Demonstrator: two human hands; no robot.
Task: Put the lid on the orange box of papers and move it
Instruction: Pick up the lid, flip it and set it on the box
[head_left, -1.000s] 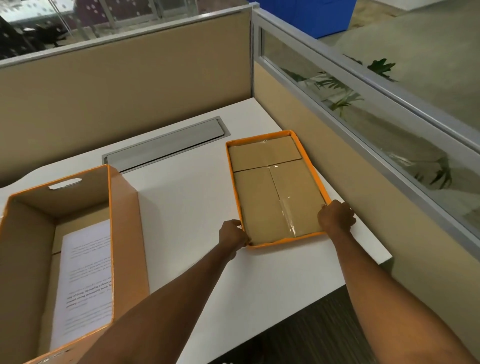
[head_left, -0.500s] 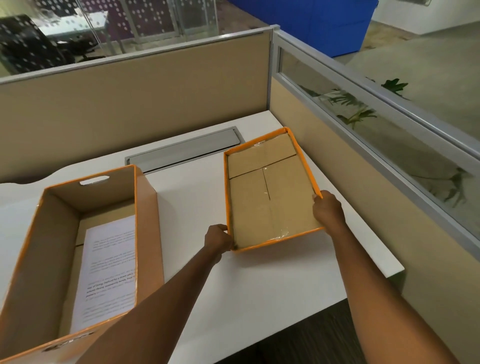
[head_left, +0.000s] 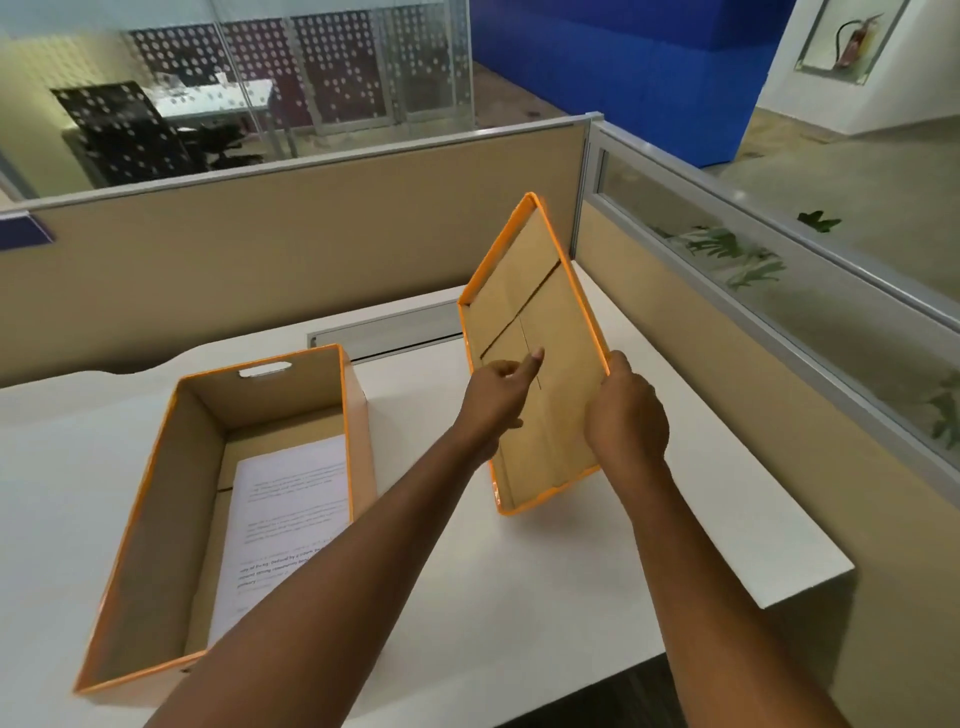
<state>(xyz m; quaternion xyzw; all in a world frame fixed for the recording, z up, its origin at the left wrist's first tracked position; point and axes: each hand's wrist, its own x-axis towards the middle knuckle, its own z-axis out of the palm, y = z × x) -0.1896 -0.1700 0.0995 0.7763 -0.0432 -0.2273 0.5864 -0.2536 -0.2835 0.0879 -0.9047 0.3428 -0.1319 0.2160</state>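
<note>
The orange-edged cardboard lid (head_left: 535, 317) is off the desk and tilted steeply, its brown inside facing me. My right hand (head_left: 626, 415) grips its right rim. My left hand (head_left: 496, 395) holds its left side, thumb across the inner face. The open orange box (head_left: 156, 514) stands on the desk at the left, with white printed papers (head_left: 283, 519) lying on its bottom. A handle slot is cut into its far wall. The lid is to the right of the box, apart from it.
The white desk (head_left: 649, 535) ends at a near right corner. Beige partition panels (head_left: 260, 260) enclose it at the back and right, the right one topped with glass. A grey cable cover (head_left: 395, 332) lies along the back of the desk.
Both hands lifted the lid off the desk and tipped its far end up. My view rose and moved back, and the box now shows further right.
</note>
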